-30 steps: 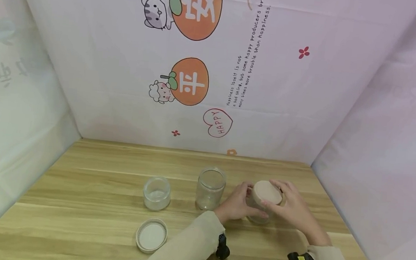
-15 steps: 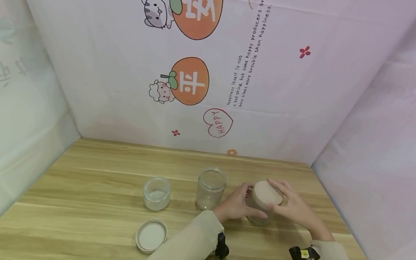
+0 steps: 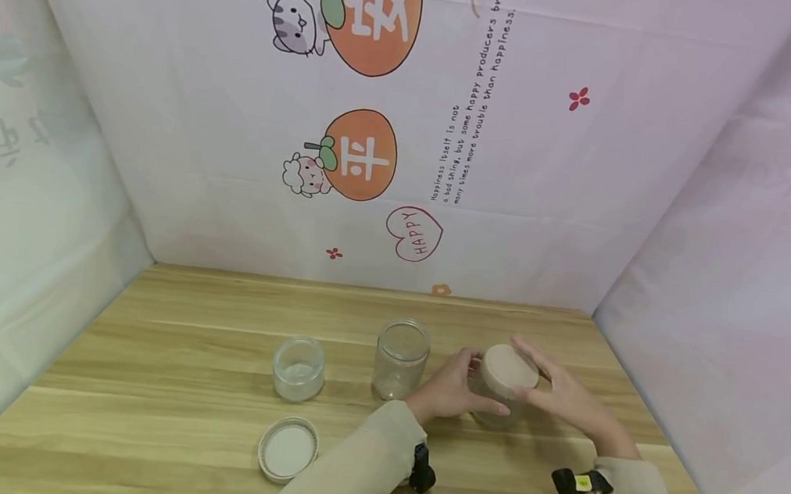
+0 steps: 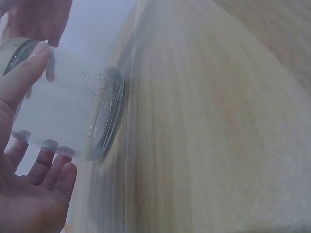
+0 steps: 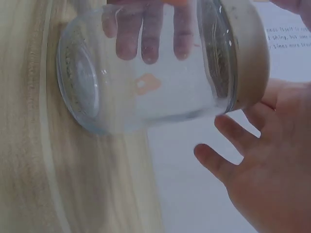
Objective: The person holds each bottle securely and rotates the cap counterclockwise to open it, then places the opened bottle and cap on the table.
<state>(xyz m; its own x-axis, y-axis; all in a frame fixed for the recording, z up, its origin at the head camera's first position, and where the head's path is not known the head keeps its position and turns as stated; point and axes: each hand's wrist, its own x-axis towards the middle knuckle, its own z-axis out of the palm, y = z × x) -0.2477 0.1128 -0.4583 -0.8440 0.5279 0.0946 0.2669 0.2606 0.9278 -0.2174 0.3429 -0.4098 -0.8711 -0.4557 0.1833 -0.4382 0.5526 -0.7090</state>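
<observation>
Glass jar: clear round glass jar (image 3: pixel 495 405) with a beige lid (image 3: pixel 510 367), standing toward the wooden table's (image 3: pixel 179 385) right edge.
Head view: left hand (image 3: pixel 450 385) wraps the body; right hand (image 3: pixel 562 395) spread beside the lid.
Left wrist: fingers (image 4: pixel 48 167) curl round the glass; best held firm.
Right wrist: fingers (image 5: pixel 228 141) straight, loose, just off the lid.
Around: tall open jar (image 3: pixel 401 357), short jar (image 3: pixel 298 367), white loose lid (image 3: pixel 288 448), all left, clear of the hands.

- Lidded jar (image 3: pixel 495 401): clear glossy glass, held by left hand (image 3: pixel 450 389).
- Its lid (image 3: pixel 510 367): matt beige, smooth (material cannot be told).
- Table (image 3: pixel 176 416): light wood grain, smooth finish.
- Backdrop (image 3: pixel 515 171): printed cloth, faintly creased.
</observation>
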